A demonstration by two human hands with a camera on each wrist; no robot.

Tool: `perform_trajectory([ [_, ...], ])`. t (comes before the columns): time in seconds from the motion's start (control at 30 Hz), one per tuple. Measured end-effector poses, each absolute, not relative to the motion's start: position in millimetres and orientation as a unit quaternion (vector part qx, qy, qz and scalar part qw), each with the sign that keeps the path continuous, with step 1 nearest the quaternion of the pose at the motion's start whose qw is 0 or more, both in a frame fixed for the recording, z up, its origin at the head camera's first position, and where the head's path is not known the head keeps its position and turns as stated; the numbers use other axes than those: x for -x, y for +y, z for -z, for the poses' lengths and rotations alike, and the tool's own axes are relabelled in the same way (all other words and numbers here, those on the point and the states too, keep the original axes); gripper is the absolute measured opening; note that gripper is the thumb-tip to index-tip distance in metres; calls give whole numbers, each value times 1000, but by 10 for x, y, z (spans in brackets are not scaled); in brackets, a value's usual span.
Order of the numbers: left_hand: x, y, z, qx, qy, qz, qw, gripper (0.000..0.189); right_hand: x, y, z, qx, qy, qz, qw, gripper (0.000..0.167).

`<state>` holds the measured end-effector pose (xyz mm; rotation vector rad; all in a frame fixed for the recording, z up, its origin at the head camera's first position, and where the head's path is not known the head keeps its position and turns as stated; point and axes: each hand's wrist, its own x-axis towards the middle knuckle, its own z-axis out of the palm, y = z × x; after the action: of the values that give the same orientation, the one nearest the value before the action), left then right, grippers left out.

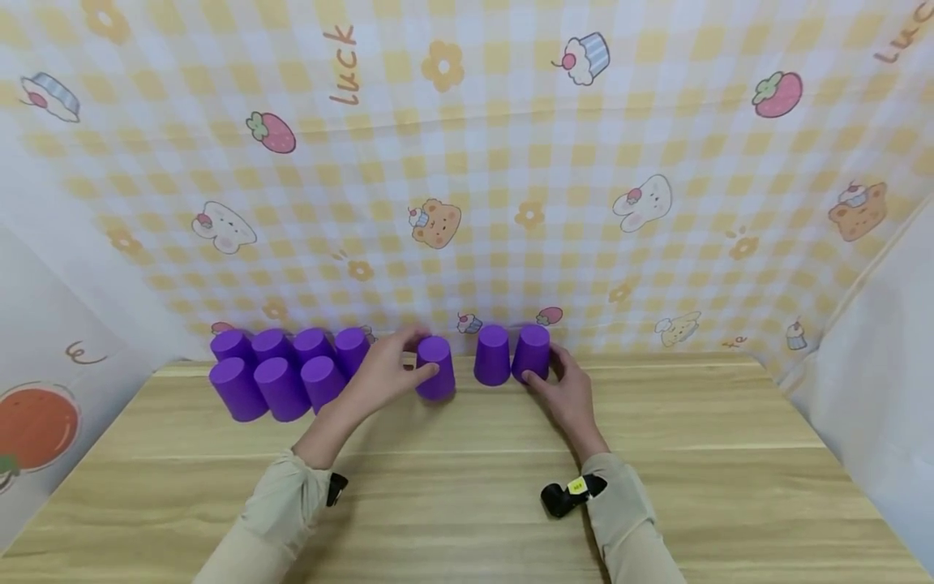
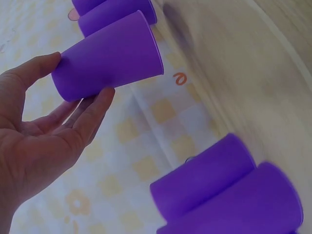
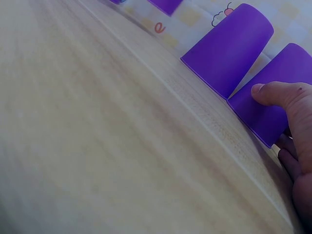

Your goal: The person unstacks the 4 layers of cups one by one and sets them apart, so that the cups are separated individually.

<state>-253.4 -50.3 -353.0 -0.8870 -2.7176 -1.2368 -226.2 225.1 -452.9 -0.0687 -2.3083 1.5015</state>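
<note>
Between thumb and fingers my left hand (image 1: 383, 369) holds a purple cup (image 1: 438, 373), bottom up, near the middle of the table. The left wrist view shows this purple cup (image 2: 112, 58) gripped near its narrow end. To the right, my right hand (image 1: 567, 396) grips another upside-down purple cup (image 1: 531, 355), thumb on its near side and fingers around the right. Just left of that one stands a third purple cup (image 1: 492, 357); their rims meet in the right wrist view, where the thumb lies on the gripped purple cup (image 3: 263, 109).
Several more upside-down purple cups (image 1: 277, 389) stand in two rows at the left, partly behind my left forearm. A checked cloth (image 1: 496, 162) with printed cartoons hangs along the back edge of the wooden table (image 1: 452, 503). Each wrist carries a black camera (image 1: 562, 499).
</note>
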Motion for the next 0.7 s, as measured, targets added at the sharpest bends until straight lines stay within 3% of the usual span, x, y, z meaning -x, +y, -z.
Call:
perform_trajectory([
  [0.7,2161,-1242,3239,250,-905,340,48,53,2244,2223,4530,29,-819,-536,201,62],
])
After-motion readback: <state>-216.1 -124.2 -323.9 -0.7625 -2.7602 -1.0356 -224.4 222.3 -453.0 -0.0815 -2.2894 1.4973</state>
